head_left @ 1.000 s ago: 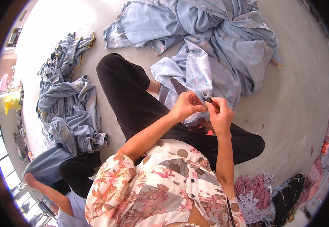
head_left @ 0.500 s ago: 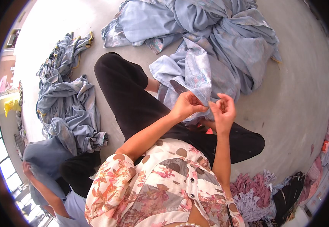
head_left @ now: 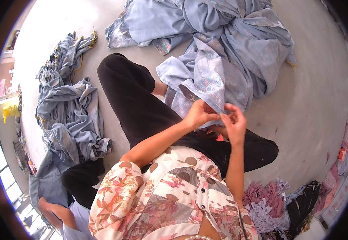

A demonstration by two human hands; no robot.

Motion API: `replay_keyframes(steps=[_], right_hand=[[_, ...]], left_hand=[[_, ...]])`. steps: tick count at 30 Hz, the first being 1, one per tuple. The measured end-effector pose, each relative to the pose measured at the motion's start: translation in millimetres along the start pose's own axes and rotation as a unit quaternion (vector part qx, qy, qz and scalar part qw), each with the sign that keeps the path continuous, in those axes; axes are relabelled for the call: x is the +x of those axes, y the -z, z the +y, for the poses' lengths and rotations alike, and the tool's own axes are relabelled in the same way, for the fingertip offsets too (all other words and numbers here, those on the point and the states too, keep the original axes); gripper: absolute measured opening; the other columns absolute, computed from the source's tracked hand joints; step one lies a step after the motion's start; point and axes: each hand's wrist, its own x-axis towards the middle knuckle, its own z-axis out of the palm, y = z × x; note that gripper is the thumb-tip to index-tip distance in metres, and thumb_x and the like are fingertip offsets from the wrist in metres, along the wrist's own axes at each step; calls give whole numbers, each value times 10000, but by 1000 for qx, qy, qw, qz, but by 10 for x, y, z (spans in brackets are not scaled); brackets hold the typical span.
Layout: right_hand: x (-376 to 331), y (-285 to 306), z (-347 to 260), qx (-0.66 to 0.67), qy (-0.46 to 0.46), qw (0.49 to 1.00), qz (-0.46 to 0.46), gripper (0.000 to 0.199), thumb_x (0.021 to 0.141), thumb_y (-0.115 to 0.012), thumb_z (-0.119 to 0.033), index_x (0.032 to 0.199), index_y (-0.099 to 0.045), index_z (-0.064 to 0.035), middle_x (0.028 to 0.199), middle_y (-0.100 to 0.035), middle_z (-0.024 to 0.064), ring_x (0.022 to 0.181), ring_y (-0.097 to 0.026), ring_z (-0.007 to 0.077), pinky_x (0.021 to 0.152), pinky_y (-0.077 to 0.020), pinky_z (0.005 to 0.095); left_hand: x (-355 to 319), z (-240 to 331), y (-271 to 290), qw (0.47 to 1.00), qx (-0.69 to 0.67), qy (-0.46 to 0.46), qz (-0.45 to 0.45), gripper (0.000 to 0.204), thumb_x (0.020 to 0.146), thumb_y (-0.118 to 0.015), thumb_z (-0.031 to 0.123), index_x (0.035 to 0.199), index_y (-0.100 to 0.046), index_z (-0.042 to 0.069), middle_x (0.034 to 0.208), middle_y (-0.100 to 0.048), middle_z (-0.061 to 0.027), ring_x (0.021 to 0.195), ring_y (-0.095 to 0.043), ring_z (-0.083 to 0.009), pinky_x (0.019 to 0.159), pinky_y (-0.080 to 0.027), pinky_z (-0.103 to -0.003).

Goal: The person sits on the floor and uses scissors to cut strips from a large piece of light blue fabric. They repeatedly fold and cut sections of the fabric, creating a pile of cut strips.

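Note:
A light blue patterned cloth (head_left: 209, 76) hangs from the large heap into my lap. My left hand (head_left: 199, 115) is closed on its edge, thumb towards the right hand. Just right of it, my right hand (head_left: 234, 123) has thumb and forefinger pinched at the cloth's corner, the other fingers curled above. Both hands' fingertips nearly meet, and anything small between them is too hidden to make out. The big heap of blue fabric (head_left: 206, 20) lies on the floor ahead, joined in folds to the cloth in my hands.
A long crumpled pile of blue fabric (head_left: 70, 100) lies to the left. At lower left sits a co-worker, whose hand (head_left: 48, 206) is near grey-blue cloth. Pink and lilac fabric strips (head_left: 266, 202) and black cloth (head_left: 303, 206) lie at lower right. My black-trousered legs (head_left: 132, 96) are folded beneath the cloth.
My right hand's fingers have come down and in against the cloth edge, which is drawn slightly towards them. The co-worker's hand has moved lower, and their cloth has shifted.

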Motion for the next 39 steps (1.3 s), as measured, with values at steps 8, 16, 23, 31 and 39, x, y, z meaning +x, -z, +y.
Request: replay_keyframes(steps=[8,16,23,31,39], right_hand=[[43,33,160,-90,66,993,26,62,796,-623,-16,831,-577,6,701,-534,-37,611,-434,21,553,-367,180],[32,239,245,-87,15,996,-6,92,822,-612,-38,892,-579,13,762,-542,-30,689,-470,28,636,-394,177],[37,168,-77,-221,125,966,48,162,808,-625,-78,932,-560,2,748,-581,42,638,-545,104,597,-452,239],[19,2,-217,-237,142,961,35,221,802,-657,-161,940,-556,-21,752,-615,102,654,-616,192,588,-489,288],[85,-106,-255,-253,161,954,17,198,783,-666,-151,906,-562,-35,715,-615,103,619,-615,225,545,-470,314]], left_hand=[[-8,84,301,981,-149,123,9,384,725,-619,-27,1099,-531,-12,1005,-597,-100,883,-592,-189,731,-499,-309],[88,90,331,986,-141,87,27,346,765,-623,-27,1095,-521,4,994,-606,-100,886,-601,-196,765,-498,-307],[74,112,301,990,-110,90,22,335,745,-658,-27,1056,-538,3,934,-628,-87,810,-620,-186,762,-496,-294],[56,309,99,989,-136,7,53,343,726,-666,-50,1038,-529,-14,933,-624,-109,828,-624,-185,726,-526,-300],[58,259,131,993,-114,1,24,338,727,-652,-71,1034,-522,-17,963,-617,-112,849,-620,-194,735,-533,-321]])
